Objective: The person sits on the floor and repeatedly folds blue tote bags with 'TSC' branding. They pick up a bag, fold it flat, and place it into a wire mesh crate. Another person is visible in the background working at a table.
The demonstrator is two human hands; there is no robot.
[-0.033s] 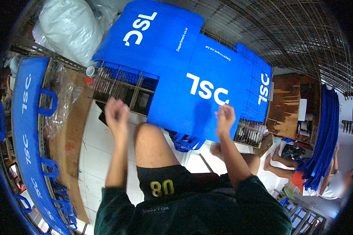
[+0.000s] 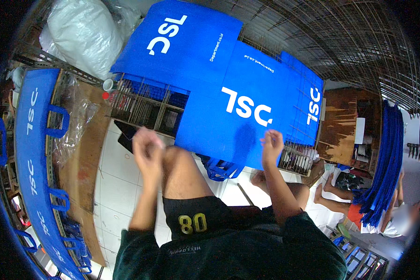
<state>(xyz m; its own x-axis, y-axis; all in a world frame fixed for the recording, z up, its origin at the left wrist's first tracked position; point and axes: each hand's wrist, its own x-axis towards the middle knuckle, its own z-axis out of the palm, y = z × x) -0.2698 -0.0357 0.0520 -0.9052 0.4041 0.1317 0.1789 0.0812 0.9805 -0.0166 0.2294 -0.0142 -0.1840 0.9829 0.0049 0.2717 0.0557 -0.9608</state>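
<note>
My left hand (image 2: pixel 148 143) is raised over the floor beside my knee, left of the blue fabric. Its fingers are curled but smeared by motion. My right hand (image 2: pixel 271 143) hovers over the right front part of a blue fabric panel (image 2: pixel 205 126) with white lettering. The fingers there are bent together in a pinch, and anything between them is hidden. The panel lies flat on a rack of thin metal rods (image 2: pixel 156 109), and the right hand's shadow falls on it. Another blue printed piece (image 2: pixel 196 51) lies behind it, and a third blue piece (image 2: pixel 301 79) is at the right.
Blue printed bags with handles (image 2: pixel 32 163) line a wooden bench (image 2: pixel 84 186) at left. A large white plastic sack (image 2: pixel 81 35) stands at the back left, near a white cup (image 2: pixel 108 85). Blue handles (image 2: pixel 221 169) hang below the rack. At right, a person sits behind hanging blue fabric (image 2: pixel 385 163).
My left hand has moved right and slightly nearer to me. My right hand has shifted slightly right and nearer. The fabric pieces have stayed in place.
</note>
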